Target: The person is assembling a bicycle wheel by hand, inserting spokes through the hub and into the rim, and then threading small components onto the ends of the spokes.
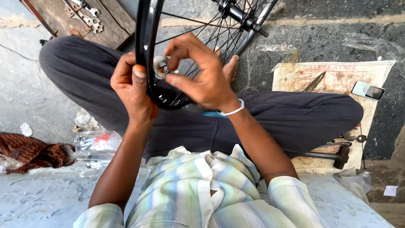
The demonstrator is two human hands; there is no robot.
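Observation:
A black bicycle wheel rim [143, 38] with thin spokes and a hub [236, 12] stands upright between my crossed legs. My left hand [133, 86] grips the rim from the left, thumb pressed on its edge. My right hand [198, 71] pinches a small round silvery spoke tool [160, 66] against the inner side of the rim. A white band circles my right wrist.
A wooden board with flat wrenches [90, 19] lies top left. On the printed sack [337, 80] to the right rest a phone [368, 90], a metal blade [314, 82], a hammer [333, 156] and pliers. A reddish cloth [29, 152] and plastic wrapper [97, 143] lie left.

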